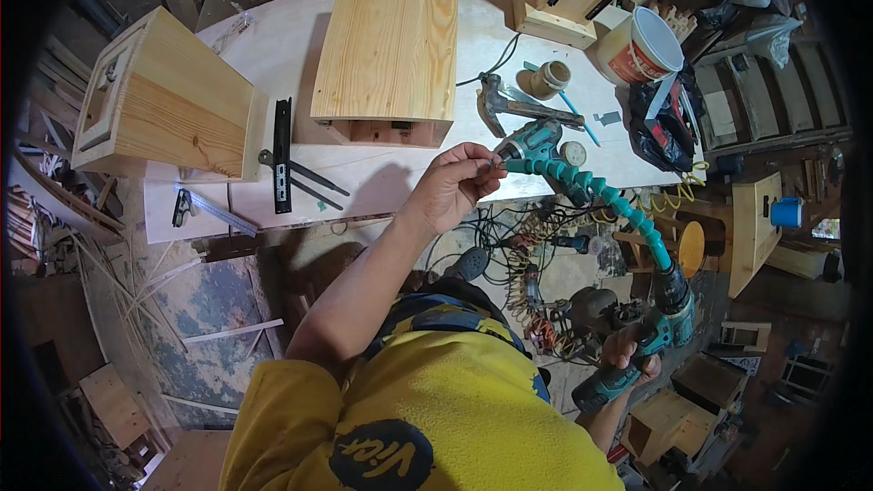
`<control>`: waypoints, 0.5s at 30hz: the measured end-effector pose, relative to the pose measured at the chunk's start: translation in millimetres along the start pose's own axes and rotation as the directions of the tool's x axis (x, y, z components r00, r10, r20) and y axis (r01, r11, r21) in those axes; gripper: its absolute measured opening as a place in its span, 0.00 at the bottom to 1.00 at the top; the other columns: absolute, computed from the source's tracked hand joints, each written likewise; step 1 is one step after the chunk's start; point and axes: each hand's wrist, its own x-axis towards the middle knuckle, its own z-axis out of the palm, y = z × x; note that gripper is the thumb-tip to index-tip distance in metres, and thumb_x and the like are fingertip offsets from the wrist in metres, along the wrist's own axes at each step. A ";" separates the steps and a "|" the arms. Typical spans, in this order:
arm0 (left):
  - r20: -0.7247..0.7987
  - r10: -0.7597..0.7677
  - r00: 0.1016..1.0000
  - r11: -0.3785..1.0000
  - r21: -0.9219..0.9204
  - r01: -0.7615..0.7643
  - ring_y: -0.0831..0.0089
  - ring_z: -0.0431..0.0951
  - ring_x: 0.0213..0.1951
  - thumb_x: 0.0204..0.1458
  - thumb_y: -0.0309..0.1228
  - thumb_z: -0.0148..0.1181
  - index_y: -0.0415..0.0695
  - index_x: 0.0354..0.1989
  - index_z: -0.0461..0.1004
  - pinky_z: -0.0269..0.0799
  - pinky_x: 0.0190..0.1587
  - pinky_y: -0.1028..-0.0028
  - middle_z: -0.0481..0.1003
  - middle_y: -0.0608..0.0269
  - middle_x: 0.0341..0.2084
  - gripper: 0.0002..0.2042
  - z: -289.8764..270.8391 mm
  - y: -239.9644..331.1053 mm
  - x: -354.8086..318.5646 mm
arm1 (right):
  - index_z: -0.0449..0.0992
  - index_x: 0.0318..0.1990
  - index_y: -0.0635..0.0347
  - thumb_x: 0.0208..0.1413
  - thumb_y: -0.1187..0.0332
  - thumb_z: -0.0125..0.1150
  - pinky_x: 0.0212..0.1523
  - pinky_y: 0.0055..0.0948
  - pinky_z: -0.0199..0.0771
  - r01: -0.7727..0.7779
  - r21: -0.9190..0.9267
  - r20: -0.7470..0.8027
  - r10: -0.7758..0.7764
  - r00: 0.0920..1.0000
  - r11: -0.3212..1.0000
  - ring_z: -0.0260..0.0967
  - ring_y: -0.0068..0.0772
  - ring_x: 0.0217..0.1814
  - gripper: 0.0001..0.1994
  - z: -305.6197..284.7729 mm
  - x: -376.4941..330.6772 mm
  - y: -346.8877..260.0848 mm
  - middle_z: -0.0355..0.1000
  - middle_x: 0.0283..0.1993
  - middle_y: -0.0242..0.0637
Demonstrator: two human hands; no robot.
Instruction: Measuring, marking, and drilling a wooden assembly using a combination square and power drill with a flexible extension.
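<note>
Head view: your left hand point(452, 184) is up at the bench edge, thumb and forefinger pinched together on the free end of a teal flexible drill shaft point(626, 207). Whether a bit or screw sits between them is too small to tell. From those fingertips the shaft sags rightward and toward you, down to the chuck of a teal cordless drill point(671, 327). Your right hand point(621, 348) is wrapped round its handle; the trigger finger can't be made out.

Around the left fingers: a second drill point(536, 138) lies just beyond the tips, to their right; past it, a claw hammer point(532, 109). Beyond and left of them stands a pine cabinet box point(386, 36), its open end facing you. Well left, a black drawer slide point(283, 159) lies beside dark-handled pincers point(307, 184).

Step in hand, as I judge it: readying the shaft's working end, drill held low. Next move calls for a steady pinch, the shaft kept in an easy curve, and no trigger until your left fingertips are off the turning part. Watch for the tip snagging the second drill, so close by.
</note>
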 end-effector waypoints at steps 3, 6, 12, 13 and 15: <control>0.020 0.003 1.000 1.000 -0.022 -0.002 0.69 0.79 0.39 0.54 0.20 0.54 0.39 0.39 0.71 0.75 0.43 0.72 0.77 0.57 0.35 0.05 -2.7 -0.6 -1.4 | 0.68 0.41 0.69 0.45 0.65 0.62 0.21 0.26 0.66 0.004 -0.004 -0.020 -0.004 1.000 1.000 0.65 0.29 0.20 0.19 3.2 1.9 2.0 0.70 0.25 0.40; 0.016 0.001 1.000 0.999 -0.043 0.000 0.69 0.79 0.40 0.54 0.19 0.54 0.40 0.39 0.71 0.75 0.43 0.73 0.77 0.57 0.35 0.05 -5.4 -1.3 -1.6 | 0.67 0.42 0.69 0.44 0.66 0.62 0.21 0.27 0.67 0.007 -0.014 -0.053 -0.008 0.999 1.000 0.66 0.29 0.20 0.19 5.1 2.5 4.2 0.70 0.25 0.41; -0.012 0.014 1.000 0.996 -0.093 -0.015 0.70 0.79 0.39 0.55 0.21 0.55 0.41 0.41 0.72 0.76 0.43 0.73 0.77 0.59 0.35 0.06 -6.9 -4.2 -1.6 | 0.68 0.39 0.69 0.44 0.66 0.62 0.22 0.27 0.67 0.008 -0.008 -0.055 -0.009 0.998 1.000 0.66 0.29 0.20 0.18 3.6 3.2 6.6 0.69 0.25 0.41; -0.030 0.014 0.999 0.994 -0.104 -0.017 0.71 0.79 0.39 0.55 0.21 0.56 0.42 0.42 0.72 0.76 0.42 0.73 0.77 0.59 0.35 0.07 -7.0 -4.9 -2.3 | 0.68 0.38 0.69 0.43 0.66 0.62 0.22 0.27 0.67 0.004 -0.005 -0.057 -0.004 0.998 1.000 0.66 0.29 0.20 0.17 3.4 2.8 7.2 0.69 0.25 0.40; -0.059 0.014 0.998 0.989 -0.146 -0.023 0.71 0.79 0.39 0.55 0.22 0.57 0.43 0.43 0.72 0.76 0.42 0.73 0.77 0.60 0.35 0.08 -7.8 -6.7 -4.3 | 0.68 0.37 0.69 0.43 0.65 0.62 0.22 0.27 0.67 0.000 -0.037 -0.118 -0.005 0.993 0.999 0.66 0.28 0.20 0.17 5.0 -0.9 9.7 0.68 0.25 0.40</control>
